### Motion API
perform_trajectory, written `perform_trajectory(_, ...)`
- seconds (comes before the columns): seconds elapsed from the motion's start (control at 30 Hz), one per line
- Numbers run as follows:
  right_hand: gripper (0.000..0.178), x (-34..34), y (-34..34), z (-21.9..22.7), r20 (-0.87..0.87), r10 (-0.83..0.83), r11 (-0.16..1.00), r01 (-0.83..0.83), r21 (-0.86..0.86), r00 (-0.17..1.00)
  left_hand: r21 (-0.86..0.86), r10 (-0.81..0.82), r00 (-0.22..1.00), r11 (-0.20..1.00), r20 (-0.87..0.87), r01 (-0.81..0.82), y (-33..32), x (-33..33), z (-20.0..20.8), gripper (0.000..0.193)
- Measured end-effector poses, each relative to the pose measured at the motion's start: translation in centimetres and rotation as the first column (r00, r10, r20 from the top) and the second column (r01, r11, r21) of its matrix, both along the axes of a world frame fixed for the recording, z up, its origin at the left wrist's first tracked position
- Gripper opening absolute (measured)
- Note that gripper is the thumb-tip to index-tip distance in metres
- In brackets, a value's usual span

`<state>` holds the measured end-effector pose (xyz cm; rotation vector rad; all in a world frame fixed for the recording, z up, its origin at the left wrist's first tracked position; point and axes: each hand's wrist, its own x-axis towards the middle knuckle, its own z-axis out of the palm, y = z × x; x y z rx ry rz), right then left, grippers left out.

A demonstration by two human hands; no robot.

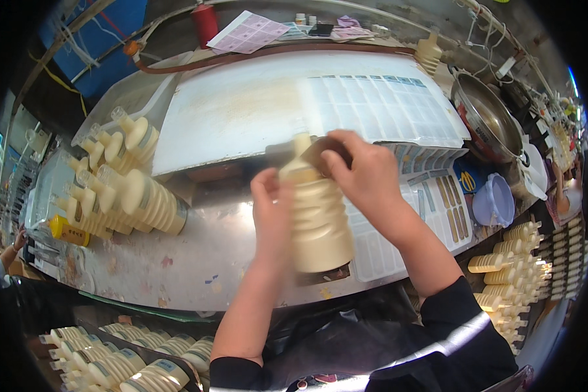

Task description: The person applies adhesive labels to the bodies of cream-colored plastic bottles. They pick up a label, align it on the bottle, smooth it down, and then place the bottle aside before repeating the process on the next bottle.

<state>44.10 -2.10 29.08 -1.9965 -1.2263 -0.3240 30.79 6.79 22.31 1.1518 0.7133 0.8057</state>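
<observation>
A cream-coloured ribbed bottle [320, 238] with a narrow neck stands on the metal table [150, 268] in front of me. In my right hand [366, 166] is a thin dark brown flat piece [320, 151], pinched between thumb and fingers at the bottle's shoulder. Its lower edge is hidden by the fingers, and I cannot tell whether it presses on the bottle. Along the bottle's left side is my left hand [270, 206], its fingers bent and smeared by motion. Whether that hand grips the bottle cannot be made out.
Several similar bottles [137, 193] stand on the left, by a yellow container [68, 230]. Behind lies a white board [228, 111] with a translucent label sheet [379, 108]. At right are label strips [451, 209], a lilac bucket [493, 201] and a metal pan [487, 114]. More bottles [117, 366] lie below left.
</observation>
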Motion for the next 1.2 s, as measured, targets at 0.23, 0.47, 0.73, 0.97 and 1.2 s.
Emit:
perform_trajectory(0.23, 0.028, 1.4, -2.4, -3.2, -0.552, -0.034, 0.998, 0.059, 0.026, 0.833, 0.290, -0.025, 0.964, 0.951, -0.266, 0.105, 2.3, 1.6, -1.5, 0.039)
perform_trajectory(0.47, 0.038, 4.5, -2.4, -3.7, -0.793, 0.108, 0.936, 0.206, 0.284, 0.599, 0.261, -0.025, 0.981, 0.962, -0.194, 0.077, 2.6, 1.1, -1.1, 0.036)
perform_trajectory(0.73, 0.035, 3.5, 0.6, -4.1, -0.655, 0.074, 0.984, 0.052, 0.171, 0.752, 0.471, 0.096, 0.824, 0.855, -0.558, 0.220, 0.7, 1.8, 1.4, 0.059)
perform_trajectory(0.97, 0.034, 5.5, -1.1, -5.1, -0.632, 0.165, 0.961, 0.021, 0.276, 0.758, 0.252, -0.051, 0.915, 0.954, -0.400, 0.163, 1.0, 1.8, 0.4, 0.054)
perform_trajectory(1.2, 0.033, 5.0, -0.7, -3.1, -0.532, 0.119, 0.993, -0.094, 0.074, 0.838, 0.245, -0.133, 0.963, 0.950, -0.235, 0.192, 0.9, 2.0, -0.5, 0.046)
